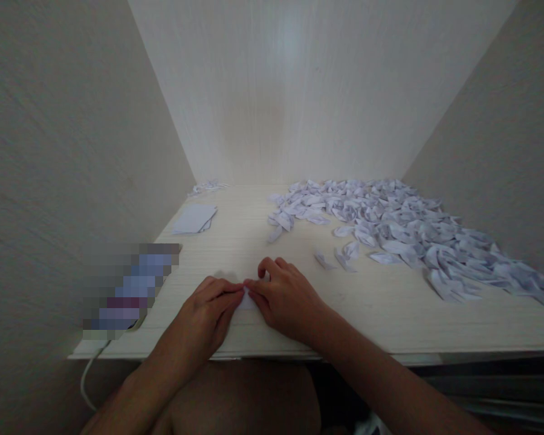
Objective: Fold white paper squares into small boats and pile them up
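Both my hands rest on the pale wooden desk (390,314) near its front edge, fingertips meeting over a small white paper piece (248,300). My left hand (208,311) has its fingers curled and pressed down on the paper's left side. My right hand (285,296) pinches and presses the same paper from the right. Most of the paper is hidden under my fingers.
A large heap of folded white paper pieces (403,226) covers the desk's right and back. A few loose folded pieces (340,258) lie near my right hand. A stack of flat white sheets (194,219) sits at the left. A blurred-out object (131,284) with a white cable (87,377) lies at the front left. Walls close in on both sides.
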A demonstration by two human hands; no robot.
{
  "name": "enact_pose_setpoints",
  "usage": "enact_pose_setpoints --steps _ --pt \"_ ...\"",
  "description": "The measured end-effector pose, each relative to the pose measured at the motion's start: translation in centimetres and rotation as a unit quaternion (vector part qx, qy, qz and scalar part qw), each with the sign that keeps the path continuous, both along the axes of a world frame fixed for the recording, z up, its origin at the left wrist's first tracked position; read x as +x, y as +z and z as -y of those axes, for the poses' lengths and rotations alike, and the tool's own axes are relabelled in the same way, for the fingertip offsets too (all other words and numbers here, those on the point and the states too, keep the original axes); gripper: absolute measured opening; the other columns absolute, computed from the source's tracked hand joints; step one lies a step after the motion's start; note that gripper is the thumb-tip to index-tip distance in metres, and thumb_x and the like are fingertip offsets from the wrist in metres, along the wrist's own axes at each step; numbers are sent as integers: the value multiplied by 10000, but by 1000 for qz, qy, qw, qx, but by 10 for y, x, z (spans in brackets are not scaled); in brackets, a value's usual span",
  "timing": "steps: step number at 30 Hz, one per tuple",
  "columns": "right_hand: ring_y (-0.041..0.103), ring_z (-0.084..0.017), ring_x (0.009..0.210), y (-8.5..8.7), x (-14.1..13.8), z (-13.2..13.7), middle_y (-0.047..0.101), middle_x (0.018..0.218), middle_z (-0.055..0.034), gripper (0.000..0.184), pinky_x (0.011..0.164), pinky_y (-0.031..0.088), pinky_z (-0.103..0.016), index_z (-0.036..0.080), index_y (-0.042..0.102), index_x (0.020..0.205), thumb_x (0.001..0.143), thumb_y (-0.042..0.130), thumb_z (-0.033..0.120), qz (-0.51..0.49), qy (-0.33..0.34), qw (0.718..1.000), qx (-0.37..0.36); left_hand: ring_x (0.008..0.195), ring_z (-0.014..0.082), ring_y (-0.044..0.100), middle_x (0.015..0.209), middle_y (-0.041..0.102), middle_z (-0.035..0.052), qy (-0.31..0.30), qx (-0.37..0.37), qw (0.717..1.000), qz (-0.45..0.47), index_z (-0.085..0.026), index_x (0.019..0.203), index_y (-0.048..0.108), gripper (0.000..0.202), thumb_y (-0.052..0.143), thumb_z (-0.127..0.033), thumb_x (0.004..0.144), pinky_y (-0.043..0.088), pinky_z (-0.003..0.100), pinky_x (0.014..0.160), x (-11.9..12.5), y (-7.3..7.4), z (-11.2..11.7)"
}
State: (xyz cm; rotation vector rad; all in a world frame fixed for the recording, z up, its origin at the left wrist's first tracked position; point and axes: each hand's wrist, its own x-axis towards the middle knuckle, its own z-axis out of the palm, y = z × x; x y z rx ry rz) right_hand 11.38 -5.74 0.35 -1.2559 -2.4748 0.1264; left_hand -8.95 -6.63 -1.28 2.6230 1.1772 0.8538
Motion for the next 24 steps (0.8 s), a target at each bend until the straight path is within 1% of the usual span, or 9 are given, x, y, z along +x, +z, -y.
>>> enact_pose_setpoints --steps 4,8,10,12,14,16,17,20,24 --pt "492 -225 917 1 1 -1 564 1044 -108 287 803 416 -368 259 737 1091 991 472 306 5 -8 1000 -5 1029 241 627 1151 717 98 2 13 1000 -29 -219 1205 694 301 520 -208 961 562 435 909 -6 -1 12" --pt "488 -208 900 2 2 -1 555 1044 -97 273 809 411 -359 274 740 1108 981 506 337 2 -19 1000 -12 1175 270 596 1231 709 79 12 32 998 -48 -239 1291 639 351 541 -239 955 541 481 969 -27 -5 28" --pt "491 -203 906 2 2 0 554 1036 -89 269 817 410 -353 283 739 1117 979 516 344 1 -20 1000 -10 1209 262 588 1227 713 62 14 42 998 -41 -236 1273 646 337 547 -231 951 530 468 998 -36 -7 31" --pt "496 -200 912 2 3 0 555 1039 -84 268 823 411 -350 288 743 1110 981 515 348 -1 -18 1000 -5 1166 245 618 1149 740 61 19 57 998 -20 -221 1184 687 276 543 -216 949 533 443 996 -39 -6 30" --pt "503 -198 919 2 3 1 561 1060 -82 263 832 413 -349 291 744 1109 978 523 346 -1 -16 1000 2 1093 235 648 1066 750 79 28 77 997 6 -196 1074 714 216 542 -211 944 540 430 976 -34 -4 23" --pt "512 -196 928 2 3 1 572 1081 -82 257 848 416 -351 286 739 1127 972 539 333 1 -16 1000 8 1076 234 645 1102 725 104 23 83 996 18 -179 1053 711 206 544 -221 940 534 425 977 -23 0 13" --pt "519 -194 932 3 2 1 579 1089 -83 259 862 417 -354 283 734 1142 969 545 323 2 -15 1000 9 1091 234 635 1143 706 113 9 73 997 12 -175 1068 709 220 536 -220 940 533 418 977 -17 1 8" --pt "551 -187 966 4 1 1 611 1111 -84 255 921 411 -366 277 731 1149 966 555 291 0 -11 1000 0 1030 219 645 1091 699 109 -24 25 999 -17 -180 1054 725 242 514 -220 941 545 395 946 -4 4 0" --pt "594 -201 1052 13 -4 -2 654 1184 -106 319 944 428 -345 209 681 1228 931 604 297 19 -64 996 -53 1005 232 648 1065 701 121 -30 8 999 -23 -176 996 747 255 506 -228 930 546 416 934 -2 2 -1"
